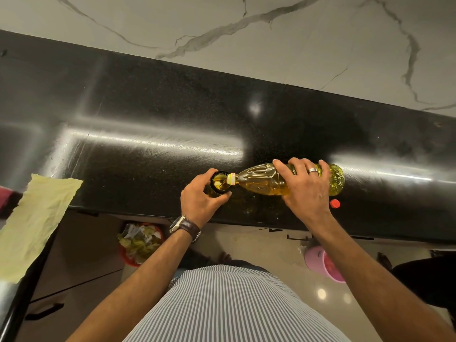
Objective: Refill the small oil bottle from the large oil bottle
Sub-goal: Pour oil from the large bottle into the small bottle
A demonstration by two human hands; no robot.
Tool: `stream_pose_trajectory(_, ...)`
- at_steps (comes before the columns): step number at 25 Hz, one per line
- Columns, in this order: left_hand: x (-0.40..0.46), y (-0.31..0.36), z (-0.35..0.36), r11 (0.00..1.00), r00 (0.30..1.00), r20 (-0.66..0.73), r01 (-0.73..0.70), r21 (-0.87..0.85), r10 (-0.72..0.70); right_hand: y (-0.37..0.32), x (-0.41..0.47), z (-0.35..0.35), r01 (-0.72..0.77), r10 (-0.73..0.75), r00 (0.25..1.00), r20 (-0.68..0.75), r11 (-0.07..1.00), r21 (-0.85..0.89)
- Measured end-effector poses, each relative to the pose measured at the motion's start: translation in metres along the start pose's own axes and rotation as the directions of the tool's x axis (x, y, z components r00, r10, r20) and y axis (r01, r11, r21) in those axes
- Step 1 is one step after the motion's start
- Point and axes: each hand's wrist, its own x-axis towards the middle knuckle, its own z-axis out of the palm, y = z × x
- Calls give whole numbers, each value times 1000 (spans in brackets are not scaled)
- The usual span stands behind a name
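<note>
Your left hand (pixel 201 197) is curled round the small dark glass oil bottle (pixel 218 185), which stands upright near the front edge of the black polished stone counter (pixel 148 119). Your right hand (pixel 306 187) grips the large clear plastic bottle of yellow oil (pixel 261 182) across its body. That bottle lies almost flat, its long axis running left to right, base to your right, and its yellow-collared neck (pixel 232 180) sits at the small bottle's open mouth, touching or just over the rim. Oil appears to be passing into the opening, so you look to be mid-pour. What matters next is keeping the neck over that mouth while you change the tilt; a slip toward you would likely put oil on the counter. The red cap (pixel 334 204) lies just beside your right wrist. A pale yellow cloth (pixel 37 218) hangs off the counter well to the left.
</note>
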Motion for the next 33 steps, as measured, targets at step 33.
stream_pose_trajectory(33, 1, 0, 1, 1000, 1000, 10, 20, -11, -19, -1, 1, -2, -2, 2, 1000, -6, 1000, 4)
